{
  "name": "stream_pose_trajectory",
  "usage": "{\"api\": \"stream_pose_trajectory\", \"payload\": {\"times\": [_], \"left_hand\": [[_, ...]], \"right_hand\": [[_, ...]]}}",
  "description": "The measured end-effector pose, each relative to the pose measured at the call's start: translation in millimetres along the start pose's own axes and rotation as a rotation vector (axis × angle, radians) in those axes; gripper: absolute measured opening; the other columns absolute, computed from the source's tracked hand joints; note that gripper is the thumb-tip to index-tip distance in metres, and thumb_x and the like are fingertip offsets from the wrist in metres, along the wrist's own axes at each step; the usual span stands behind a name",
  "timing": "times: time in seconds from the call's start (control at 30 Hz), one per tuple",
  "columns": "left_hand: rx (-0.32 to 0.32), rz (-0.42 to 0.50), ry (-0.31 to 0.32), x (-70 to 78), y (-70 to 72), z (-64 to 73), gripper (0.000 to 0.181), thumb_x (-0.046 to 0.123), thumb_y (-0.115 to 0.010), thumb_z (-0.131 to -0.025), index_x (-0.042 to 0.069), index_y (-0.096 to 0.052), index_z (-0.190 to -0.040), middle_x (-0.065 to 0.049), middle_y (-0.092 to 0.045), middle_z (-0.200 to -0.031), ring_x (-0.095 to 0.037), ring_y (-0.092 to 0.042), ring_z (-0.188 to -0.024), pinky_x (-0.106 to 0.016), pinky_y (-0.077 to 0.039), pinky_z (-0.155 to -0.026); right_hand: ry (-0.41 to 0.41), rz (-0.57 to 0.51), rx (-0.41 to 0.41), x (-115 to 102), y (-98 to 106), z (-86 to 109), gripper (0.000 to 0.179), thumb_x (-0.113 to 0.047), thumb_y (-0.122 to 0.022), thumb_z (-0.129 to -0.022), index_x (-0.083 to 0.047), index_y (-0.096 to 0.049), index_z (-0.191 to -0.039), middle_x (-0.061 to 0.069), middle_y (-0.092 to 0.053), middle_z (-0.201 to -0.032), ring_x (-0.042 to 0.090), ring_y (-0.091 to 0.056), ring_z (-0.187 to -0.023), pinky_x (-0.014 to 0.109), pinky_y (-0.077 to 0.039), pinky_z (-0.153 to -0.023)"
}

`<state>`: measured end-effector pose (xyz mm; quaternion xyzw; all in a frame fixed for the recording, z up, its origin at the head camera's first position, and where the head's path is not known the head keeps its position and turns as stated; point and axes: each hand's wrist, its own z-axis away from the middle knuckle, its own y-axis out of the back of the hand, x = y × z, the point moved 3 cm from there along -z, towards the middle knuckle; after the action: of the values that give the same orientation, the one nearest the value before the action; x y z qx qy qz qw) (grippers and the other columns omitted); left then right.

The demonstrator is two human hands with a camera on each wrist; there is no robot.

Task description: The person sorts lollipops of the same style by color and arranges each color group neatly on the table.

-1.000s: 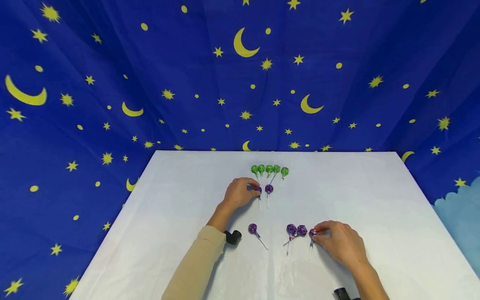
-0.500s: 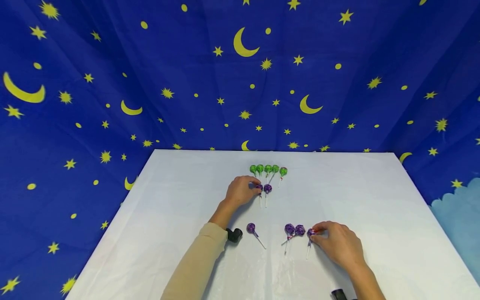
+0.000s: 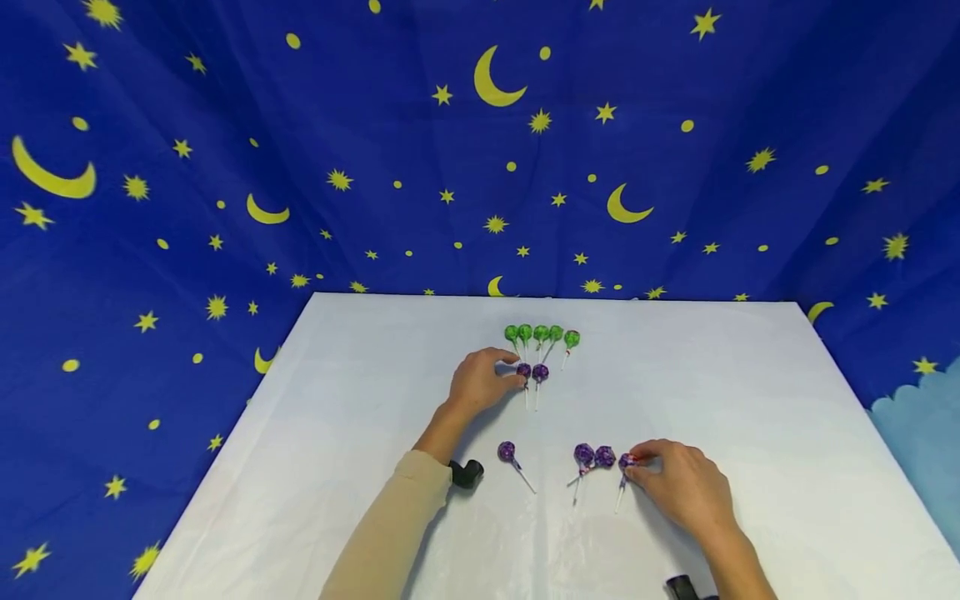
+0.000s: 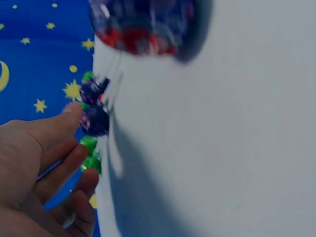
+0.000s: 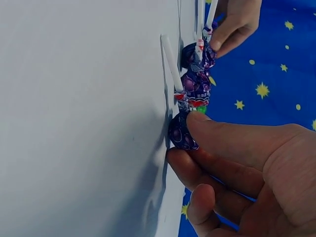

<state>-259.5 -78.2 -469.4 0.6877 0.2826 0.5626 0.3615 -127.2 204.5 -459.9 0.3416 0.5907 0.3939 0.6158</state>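
My left hand (image 3: 480, 383) is at the left of a purple-wrapped lollipop (image 3: 523, 372), thumb and index finger parted around its head. That lollipop lies beside another purple lollipop (image 3: 541, 373), both sticks toward me. In the left wrist view, the thumb tip overlaps the purple candy (image 4: 94, 121) and the other fingers are loosely bent. My right hand (image 3: 684, 490) pinches a purple lollipop (image 3: 626, 462) by its head between thumb and fingers, its stick slanting toward me. Just left of it lie two touching purple lollipops, one (image 3: 583, 454) and another (image 3: 604, 457).
Several green lollipops (image 3: 541, 333) lie in a row behind the purple pair. A single purple lollipop (image 3: 507, 452) rests near the left forearm. The white table (image 3: 375, 350) is backed by a blue star-and-moon cloth (image 3: 420, 133). In the left wrist view, a blurred purple lollipop (image 4: 143, 22) looms close.
My left hand has shifted its purple lollipop right, closer to its neighbour, and its thumb and index finger have spread apart. The right hand keeps its pinch with little movement.
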Motion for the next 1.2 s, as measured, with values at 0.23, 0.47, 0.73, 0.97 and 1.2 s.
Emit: {"api": "stream_pose_trajectory", "payload": {"times": [0.23,0.47,0.73,0.97,1.2], "left_hand": [[-0.077,0.043,-0.038,11.9,5.5,21.0,0.032,0.037,-0.077,-0.082,0.020,-0.074,-0.109,0.008,-0.067,-0.105,-0.014,-0.062,-0.092,-0.035,-0.049,-0.079],[-0.095,0.053,-0.051,13.7,13.5,39.8,0.032,0.038,-0.077,-0.081,0.020,-0.074,-0.107,0.008,-0.069,-0.101,-0.008,-0.057,-0.079,-0.030,-0.046,-0.069],[-0.059,0.080,-0.013,12.4,21.9,64.1,0.030,0.036,-0.077,-0.081,0.018,-0.075,-0.105,0.007,-0.068,-0.102,-0.015,-0.059,-0.082,-0.033,-0.045,-0.069],[-0.110,0.121,0.023,13.4,19.8,84.9,0.031,0.037,-0.077,-0.080,0.017,-0.075,-0.105,0.007,-0.070,-0.097,-0.007,-0.054,-0.072,-0.031,-0.043,-0.065],[-0.126,0.097,0.026,15.9,18.5,99.8,0.030,0.036,-0.078,-0.079,0.018,-0.075,-0.102,0.008,-0.069,-0.094,-0.011,-0.057,-0.077,-0.035,-0.045,-0.073]], "right_hand": [[0.011,0.000,-0.003,0,0,-1.1,0.025,-0.035,-0.078,-0.078,-0.020,-0.076,-0.097,0.011,-0.070,-0.100,0.040,-0.062,-0.091,0.054,-0.048,-0.065],[-0.001,-0.005,-0.027,1,-1,-2.6,0.028,-0.036,-0.080,-0.077,-0.018,-0.076,-0.098,0.011,-0.070,-0.099,0.042,-0.062,-0.092,0.055,-0.048,-0.066],[-0.016,-0.012,-0.012,2,-2,-2.7,0.027,-0.035,-0.079,-0.077,-0.018,-0.076,-0.098,0.010,-0.070,-0.099,0.038,-0.063,-0.089,0.052,-0.048,-0.065],[-0.006,-0.011,0.003,5,-2,-1.9,0.026,-0.035,-0.079,-0.077,-0.020,-0.076,-0.097,0.006,-0.070,-0.096,0.037,-0.063,-0.088,0.049,-0.048,-0.062],[-0.010,-0.012,0.000,4,-1,-1.2,0.027,-0.037,-0.079,-0.077,-0.021,-0.076,-0.098,0.006,-0.070,-0.096,0.039,-0.063,-0.088,0.049,-0.047,-0.058]]}}
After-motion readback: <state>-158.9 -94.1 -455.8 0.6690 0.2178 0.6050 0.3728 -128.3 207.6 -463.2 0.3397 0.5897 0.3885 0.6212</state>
